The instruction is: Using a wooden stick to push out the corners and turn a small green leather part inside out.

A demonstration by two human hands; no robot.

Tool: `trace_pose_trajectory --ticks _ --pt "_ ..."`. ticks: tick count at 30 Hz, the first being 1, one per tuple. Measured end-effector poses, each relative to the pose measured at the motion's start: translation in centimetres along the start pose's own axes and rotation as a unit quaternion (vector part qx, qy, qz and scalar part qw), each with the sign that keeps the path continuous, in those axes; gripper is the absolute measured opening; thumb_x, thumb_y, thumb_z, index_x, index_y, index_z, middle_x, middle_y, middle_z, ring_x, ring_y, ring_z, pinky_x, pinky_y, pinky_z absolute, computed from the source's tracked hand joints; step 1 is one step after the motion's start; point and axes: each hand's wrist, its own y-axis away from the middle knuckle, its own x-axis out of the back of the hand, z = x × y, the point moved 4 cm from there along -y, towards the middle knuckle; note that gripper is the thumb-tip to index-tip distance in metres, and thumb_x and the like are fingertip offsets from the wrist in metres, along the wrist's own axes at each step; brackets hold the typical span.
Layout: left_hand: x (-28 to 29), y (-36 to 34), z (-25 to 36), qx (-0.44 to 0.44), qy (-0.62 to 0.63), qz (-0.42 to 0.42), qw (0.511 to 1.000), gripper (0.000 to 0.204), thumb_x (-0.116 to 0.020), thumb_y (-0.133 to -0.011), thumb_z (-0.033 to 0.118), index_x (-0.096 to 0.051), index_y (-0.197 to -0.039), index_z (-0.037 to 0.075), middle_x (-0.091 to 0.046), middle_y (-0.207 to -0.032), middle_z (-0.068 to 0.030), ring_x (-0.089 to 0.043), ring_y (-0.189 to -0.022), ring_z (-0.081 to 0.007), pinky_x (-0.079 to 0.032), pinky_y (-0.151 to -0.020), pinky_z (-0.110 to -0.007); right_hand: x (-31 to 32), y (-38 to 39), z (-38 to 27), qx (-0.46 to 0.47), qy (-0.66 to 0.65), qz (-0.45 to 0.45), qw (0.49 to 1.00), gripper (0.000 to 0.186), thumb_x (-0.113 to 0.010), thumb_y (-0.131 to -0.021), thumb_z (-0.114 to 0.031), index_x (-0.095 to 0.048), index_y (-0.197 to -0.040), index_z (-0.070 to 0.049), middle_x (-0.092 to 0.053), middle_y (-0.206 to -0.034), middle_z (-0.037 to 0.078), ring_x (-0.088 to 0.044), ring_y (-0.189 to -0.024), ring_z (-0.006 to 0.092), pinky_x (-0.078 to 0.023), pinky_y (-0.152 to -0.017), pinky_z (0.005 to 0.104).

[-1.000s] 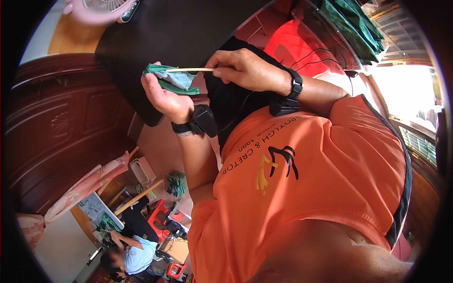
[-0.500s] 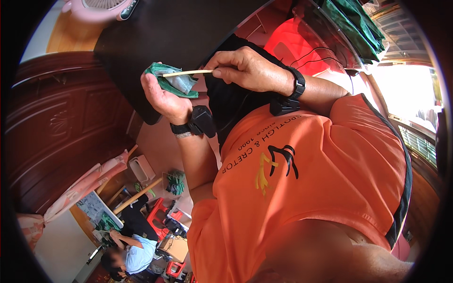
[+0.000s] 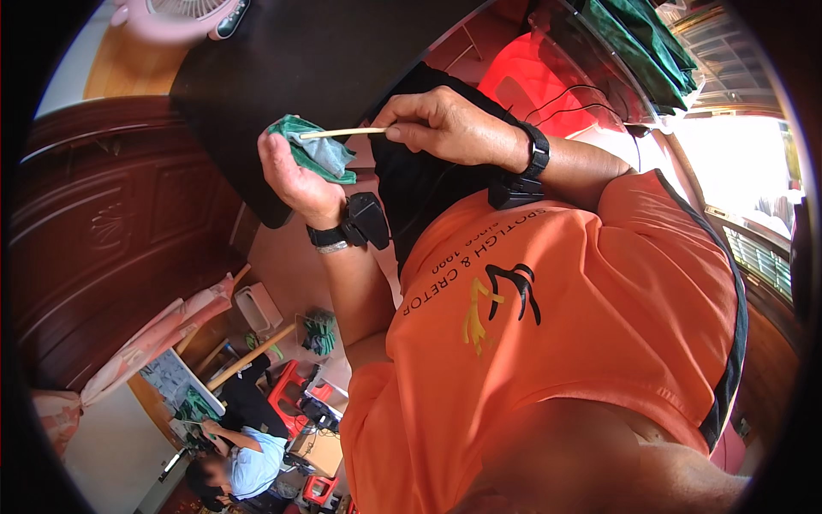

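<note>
My left hand (image 3: 295, 176) is curled palm-up around a small green fabric piece (image 3: 301, 158) with a pale grey-blue inner side (image 3: 330, 157). It looks like a little pouch turned partly inside out, but its full shape is hidden. Between thumb and fingers, my right hand (image 3: 449, 128) pinches a thin pale wooden stick (image 3: 347, 132). The stick lies nearly level, and its far end rests against the fabric's pale side; I cannot tell whether it goes inside. Both wrists wear black straps with small black boxes.
A dark tabletop (image 3: 300, 60) lies beyond my hands, with a pink fan (image 3: 184, 21) at its far left. A red plastic stool (image 3: 522, 81) and a clear bin (image 3: 599, 51) holding green fabric (image 3: 642, 43) stand right. Lower left, another person (image 3: 253, 463) sits working.
The fabric in my left hand has shifted slightly, with more of its pale side spread open near the stick's tip. My right hand has barely moved.
</note>
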Motion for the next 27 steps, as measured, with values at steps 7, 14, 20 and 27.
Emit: trace_pose_trajectory --ticks 7,14,20,27 --pt "-0.7 0.6 0.0 0.008 -0.032 -0.021 0.999 0.029 -0.042 -0.092 0.025 -0.055 -0.098 -0.001 -0.056 -0.09 -0.0076 -0.052 -0.08 -0.0157 -0.042 -0.074 -0.028 -0.6 -0.1 0.9 -0.017 -0.019 0.005 1.0 0.015 -0.058 -0.087 -0.014 -0.062 -0.099 -0.006 -0.063 -0.071 0.007 -0.059 -0.062 0.0163 -0.047 -0.06 0.0289" --pt "-2.5 2.3 -0.9 0.092 -0.045 -0.046 0.994 0.024 -0.049 -0.093 0.028 -0.055 -0.099 0.005 -0.053 -0.081 0.0005 -0.044 -0.062 -0.0046 -0.032 -0.052 -0.019 -0.9 -0.2 1.1 -0.015 -0.059 0.028 0.998 0.01 -0.057 -0.088 -0.012 -0.059 -0.093 -0.004 -0.057 -0.067 0.002 -0.054 -0.063 0.0092 -0.044 -0.06 0.0247" --pt "-2.3 1.8 -1.3 0.012 0.005 -0.07 0.997 0.044 -0.038 -0.095 0.039 -0.051 -0.112 0.001 -0.057 -0.093 -0.0065 -0.054 -0.081 -0.0152 -0.043 -0.074 -0.027 -1.5 -0.9 1.6 -0.038 -0.256 -0.025 0.966 0.01 -0.055 -0.091 -0.012 -0.059 -0.092 -0.003 -0.052 -0.068 -0.003 -0.048 -0.062 0.0048 -0.042 -0.058 0.0208" --pt "-1.7 0.9 0.2 -0.015 -0.015 -0.021 1.0 0.037 -0.041 -0.092 0.033 -0.054 -0.096 -0.001 -0.056 -0.087 -0.0114 -0.054 -0.077 -0.0185 -0.045 -0.072 -0.03 -1.5 -1.1 0.7 0.047 -0.063 -0.004 0.997 0.013 -0.057 -0.089 -0.013 -0.059 -0.096 -0.003 -0.065 -0.079 0.004 -0.061 -0.07 0.0106 -0.049 -0.063 0.0262"
